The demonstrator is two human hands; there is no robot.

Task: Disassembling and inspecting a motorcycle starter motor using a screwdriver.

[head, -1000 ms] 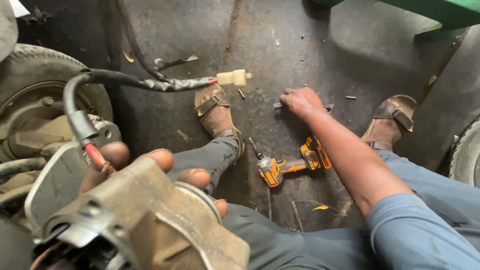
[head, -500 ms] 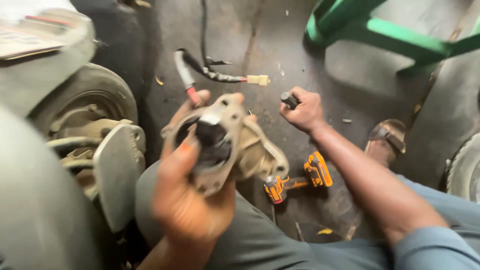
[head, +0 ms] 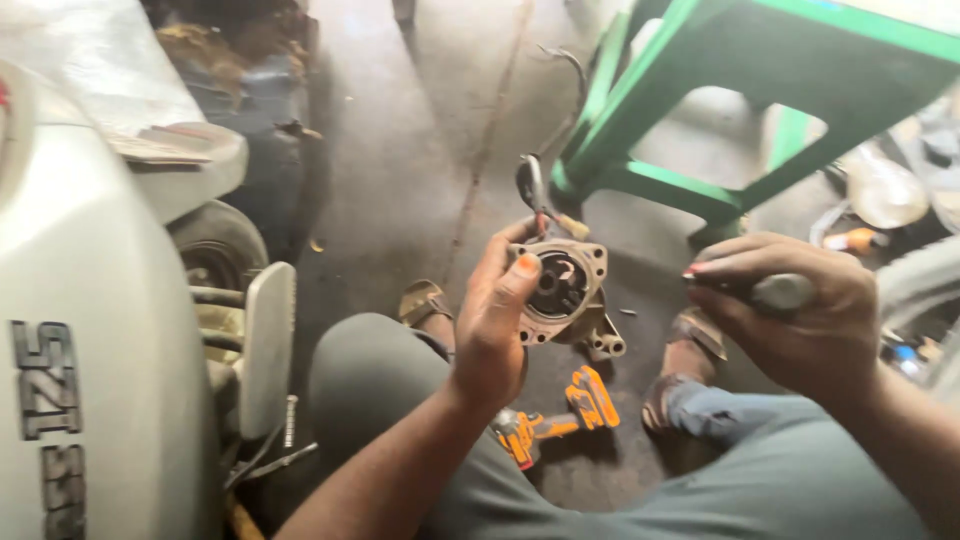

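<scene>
1. Holding up a grimy, tan-grey cast-metal housing [head: 568,292] with a round dark bore in its face, the left hand [head: 492,330] keeps it in the air above the lap, in front of the knees.
2. The left hand is wrapped around the housing's left edge, thumb pressed across the front rim and fingers curled behind it.
3. A short black cable [head: 531,186] with red wire at its root loops up from the top of the housing.
4. The housing looks stiff and fairly heavy for its size, probably greasy and so slippery; the flat outer rim and the lug at the lower right seem the surest places to grip, away from the cable.
5. The right hand [head: 800,315] is closed in a fist around a slim tool with a pale grey handle [head: 782,292], level with the housing and a little apart from it.
6. On the dark concrete floor [head: 400,180] below, between the sandalled feet, lies an orange-and-black cordless driver [head: 560,415].
7. A green metal stool frame [head: 720,110] stands beyond, and a white scooter body [head: 90,350] fills the left side.
</scene>
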